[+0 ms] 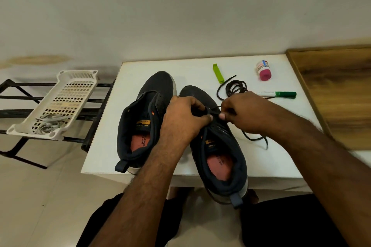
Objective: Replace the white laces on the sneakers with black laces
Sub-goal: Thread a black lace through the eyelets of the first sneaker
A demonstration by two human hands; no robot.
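Sneakers, two dark ones, stand side by side on a white table (200, 66), toes toward its far edge. The left sneaker (144, 118) carries no lace; the right sneaker (218, 146) hangs its heel over the near edge. Over the right sneaker's eyelets the left hand (180, 118) and the right hand (239, 112) both pinch a black lace (255, 138) with curled fingers; its loose end trails on the table toward the right edge. A second black lace (232, 88) lies coiled near the far right corner, between a green clip (218, 73), a pink-capped bottle (264, 70) and a green marker (281, 94). Left of the table, a white slotted basket (60, 94) rests tilted on a black rack (16, 98); white laces (49, 123) lie bunched in its near end.
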